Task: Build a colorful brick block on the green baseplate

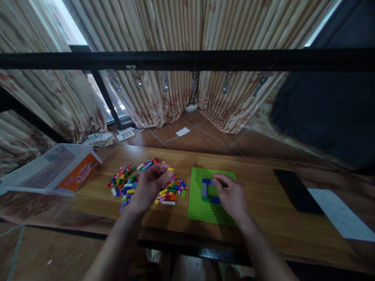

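Note:
My left hand (152, 181) is raised over the piles of loose bricks, pinching a small yellow brick (170, 169) between thumb and fingertips. To its right lies a green studded baseplate (195, 210). On the plate stands an outline of blue, lavender and teal bricks (204, 190), with bare green studs inside it. My right hand (233, 195) reaches over the plate and covers the outline's right side. Its thumb and forefinger are closed together at the outline's far right corner; whatever is between them is hidden.
Loose bricks in many colours (124, 183) spread across the wooden table (258, 187) at left. A clear plastic bin with an orange label (80, 173) stands at the far left. A black flat object (297, 191) and a white sheet (341, 214) lie at right. A dark rail (187, 61) crosses beyond.

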The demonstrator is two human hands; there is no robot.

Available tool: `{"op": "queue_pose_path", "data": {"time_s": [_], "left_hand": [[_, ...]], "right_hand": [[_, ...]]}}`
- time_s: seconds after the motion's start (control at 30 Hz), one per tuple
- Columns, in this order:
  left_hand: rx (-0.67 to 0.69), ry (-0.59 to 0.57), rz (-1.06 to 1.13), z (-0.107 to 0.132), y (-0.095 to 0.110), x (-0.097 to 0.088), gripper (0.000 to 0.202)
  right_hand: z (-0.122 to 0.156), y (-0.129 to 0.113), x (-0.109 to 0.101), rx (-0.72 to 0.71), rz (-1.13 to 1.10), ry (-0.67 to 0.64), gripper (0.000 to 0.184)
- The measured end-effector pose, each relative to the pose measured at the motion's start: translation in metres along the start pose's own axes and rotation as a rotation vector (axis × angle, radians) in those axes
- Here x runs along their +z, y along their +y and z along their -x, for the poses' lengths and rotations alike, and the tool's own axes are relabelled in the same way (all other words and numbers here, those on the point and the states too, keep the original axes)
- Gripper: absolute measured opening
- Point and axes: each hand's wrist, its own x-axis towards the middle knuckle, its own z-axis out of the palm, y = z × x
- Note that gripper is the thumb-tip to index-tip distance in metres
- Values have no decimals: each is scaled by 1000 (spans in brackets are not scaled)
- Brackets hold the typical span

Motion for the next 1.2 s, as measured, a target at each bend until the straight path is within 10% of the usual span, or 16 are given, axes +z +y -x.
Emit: {"op": "queue_pose_path", "data": {"time_s": [0.2, 0.57, 0.9, 1.2], "left_hand": [[-166, -161, 386, 15, -19, 104, 47], [-145, -190, 415, 15, -42, 164, 28], [-1, -316, 74, 12, -54, 171, 29], [213, -24, -571, -8, -43, 132, 30]], "right_hand": [[4, 12, -33, 94, -139, 33, 23], [21, 14, -51, 91, -10, -159, 42], [20, 24, -53, -30, 216, -154, 29], [15, 45, -54, 61, 288, -237, 28]]}}
